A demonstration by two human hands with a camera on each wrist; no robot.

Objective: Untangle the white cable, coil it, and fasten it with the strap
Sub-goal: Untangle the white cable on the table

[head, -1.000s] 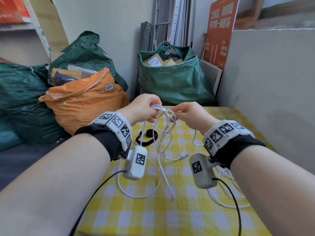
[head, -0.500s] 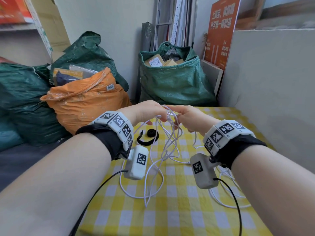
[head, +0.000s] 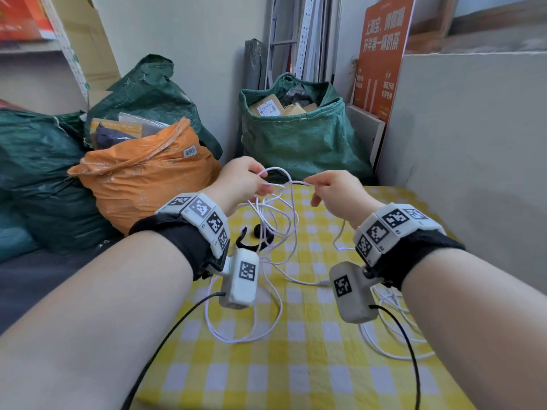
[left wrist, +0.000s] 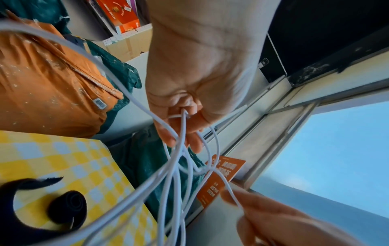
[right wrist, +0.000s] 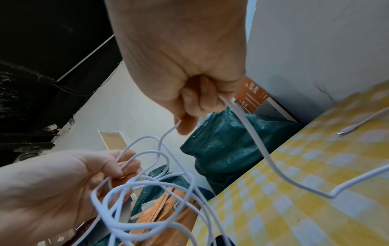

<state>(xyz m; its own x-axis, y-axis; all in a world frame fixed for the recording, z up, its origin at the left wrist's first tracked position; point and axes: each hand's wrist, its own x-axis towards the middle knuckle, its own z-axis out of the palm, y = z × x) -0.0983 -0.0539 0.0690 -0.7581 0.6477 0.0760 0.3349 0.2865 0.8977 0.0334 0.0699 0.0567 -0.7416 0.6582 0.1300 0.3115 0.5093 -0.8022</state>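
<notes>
Your work surface is a table covered with a yellow-and-white checked cloth (head: 310,365). Beyond its far edge stand a bulging orange woven sack (head: 142,184) and an open dark green woven sack (head: 299,137) holding cardboard parcels. An orange printed signboard (head: 381,51) leans in the right corner, next to a pale grey panel (head: 473,149) along the right side of the table.

Your left hand (head: 241,180) is raised above the far part of the table, fingers curled around several tangled loops of the thin white cable (head: 278,229). Your right hand (head: 334,190) pinches a single strand of the same cable between thumb and fingertips, held just apart from the left. The loops hang down from both hands onto the cloth; one connector end (right wrist: 347,129) lies flat on the table. The black hook-and-loop strap (head: 254,236), partly rolled, lies on the cloth beneath the left hand, untouched.

The wrist-mounted camera housings and your forearms hide part of the cable on the cloth. The second connector end cannot be located. How the loops cross within the left hand cannot be made out.
</notes>
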